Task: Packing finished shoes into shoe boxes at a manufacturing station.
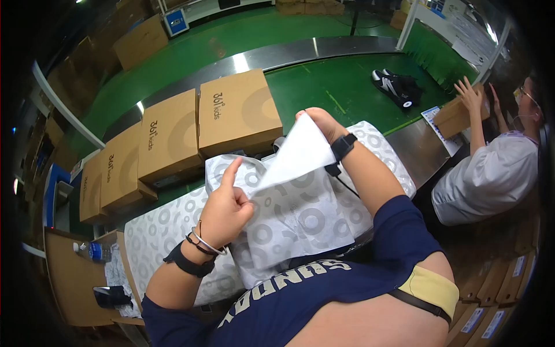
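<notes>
My right hand (325,124) pinches the top corner of a white paper sheet (302,149), lifting it into a slanted peak. My left hand (228,211) is beside the sheet's lower left tip, index finger stretched up and the other fingers curled; I see nothing held in it. Below both hands lies wrapping paper (303,222) printed with grey rings, spread over more of the same patterned paper (156,237). Something dark shows from under its near edge, too covered to make out.
Brown cardboard boxes (240,110) line up at the far left. Black-and-white shoes (396,88) lie on the green conveyor belt (312,87). At right, a co-worker (491,173) handles a brown box (462,113). A bottle (95,251) and phone (111,296) are at lower left.
</notes>
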Available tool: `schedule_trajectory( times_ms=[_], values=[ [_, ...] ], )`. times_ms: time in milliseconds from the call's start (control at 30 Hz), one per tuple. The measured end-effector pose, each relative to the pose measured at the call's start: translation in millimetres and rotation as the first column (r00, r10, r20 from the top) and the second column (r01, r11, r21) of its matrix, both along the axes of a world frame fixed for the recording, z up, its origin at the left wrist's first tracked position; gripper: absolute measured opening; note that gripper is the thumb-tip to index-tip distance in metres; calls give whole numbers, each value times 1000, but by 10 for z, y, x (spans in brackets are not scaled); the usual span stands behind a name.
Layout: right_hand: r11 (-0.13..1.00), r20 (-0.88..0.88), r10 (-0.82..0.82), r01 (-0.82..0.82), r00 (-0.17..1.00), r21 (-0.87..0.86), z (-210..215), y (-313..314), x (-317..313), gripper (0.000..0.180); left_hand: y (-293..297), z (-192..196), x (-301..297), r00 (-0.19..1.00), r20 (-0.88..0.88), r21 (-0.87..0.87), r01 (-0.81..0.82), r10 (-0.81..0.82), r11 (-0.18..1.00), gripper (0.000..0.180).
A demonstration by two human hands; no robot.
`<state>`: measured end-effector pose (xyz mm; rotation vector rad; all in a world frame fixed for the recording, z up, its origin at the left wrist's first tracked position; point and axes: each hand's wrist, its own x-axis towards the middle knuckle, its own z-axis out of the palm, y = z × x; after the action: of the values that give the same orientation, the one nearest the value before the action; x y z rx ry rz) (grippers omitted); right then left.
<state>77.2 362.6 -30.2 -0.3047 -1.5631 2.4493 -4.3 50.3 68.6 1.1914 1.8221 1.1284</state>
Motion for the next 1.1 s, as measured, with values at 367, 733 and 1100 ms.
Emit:
schedule_trajectory(
  times_ms=[367,733,1100],
  values=[
    [71,222,-329,-211,918,975,-189,151,-777,57,13,-397,-465,704,-695,55,-152,147,987,70],
    [-48,44,-316,-62,948,997,-209,108,-931,76,718,-1103,-1978,746,97,-65,-656,659,752,46],
    [-226,-358,-520,279,776,933,-361,134,-560,67,892,-664,-1683,735,665,280,-412,135,867,62]
  ],
)
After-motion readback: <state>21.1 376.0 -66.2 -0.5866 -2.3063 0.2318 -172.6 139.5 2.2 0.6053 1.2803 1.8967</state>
